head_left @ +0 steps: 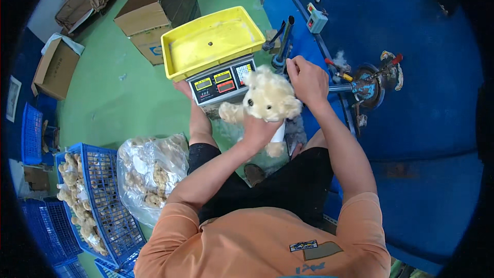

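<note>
A cream plush toy bear (270, 98) with dark eyes hangs in front of me, its face turned up. My left hand (260, 131) is wrapped round its body below the head; a white patch shows beside the fingers. Curled beside the toy's head is my right hand (309, 80), closed, next to the metal pipe (339, 88) that comes out of the blue machine. What the right fingers hold, if anything, is hidden. Just behind the toy stands a digital scale (218, 86) topped by a yellow tray (211, 36) with a small dark object in it.
On the left, a blue crate (110, 201) holds plush pieces, and a clear bag (154, 175) of them stands beside it. Cardboard boxes (149, 33) stand farther off. The blue machine (422, 123) walls the right side, with a red-tipped lever (393, 61) and loose fluff.
</note>
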Demonstrator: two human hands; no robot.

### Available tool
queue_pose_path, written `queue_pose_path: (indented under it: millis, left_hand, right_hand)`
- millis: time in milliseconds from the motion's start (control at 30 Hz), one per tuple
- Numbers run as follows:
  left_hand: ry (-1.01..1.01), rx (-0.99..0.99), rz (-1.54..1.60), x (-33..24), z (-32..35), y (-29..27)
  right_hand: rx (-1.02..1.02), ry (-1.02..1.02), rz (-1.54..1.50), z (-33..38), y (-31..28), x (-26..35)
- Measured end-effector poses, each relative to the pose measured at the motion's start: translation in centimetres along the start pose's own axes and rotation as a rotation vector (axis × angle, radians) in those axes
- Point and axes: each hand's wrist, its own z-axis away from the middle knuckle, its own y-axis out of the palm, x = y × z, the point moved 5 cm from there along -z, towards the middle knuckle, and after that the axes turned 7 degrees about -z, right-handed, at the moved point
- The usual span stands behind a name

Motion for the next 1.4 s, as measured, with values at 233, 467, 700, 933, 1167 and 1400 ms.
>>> queue_pose_path:
  millis: [233,467,700,933,1167,1400]
  left_hand:
    - [0.207,0.352,-0.366,-3.0,-7.1,-1.3]
    - [0.239,0.358,-0.136,0.2,-4.4,-4.0]
    - [-0.648,0.04,0.376,3.8,1.2,-12.6]
    - [-0.471,-0.146,0.709,1.5,4.2,-17.1]
    - [-0.574,0.248,0.184,7.0,9.1,-20.5]
    - [-0.715,0.32,0.353,8.8,11.5,-17.3]
  right_hand:
    - [0.04,0.071,-0.125,0.1,-0.5,-1.9]
    - [0.168,0.125,0.075,0.0,0.1,-0.3]
    - [0.233,-0.132,-0.862,7.8,1.5,8.3]
    - [0.547,0.284,-0.723,10.9,7.8,13.2]
    - [0.7,0.198,-1.072,10.5,10.4,13.2]
    - [0.798,-0.104,-0.996,12.0,9.9,16.2]
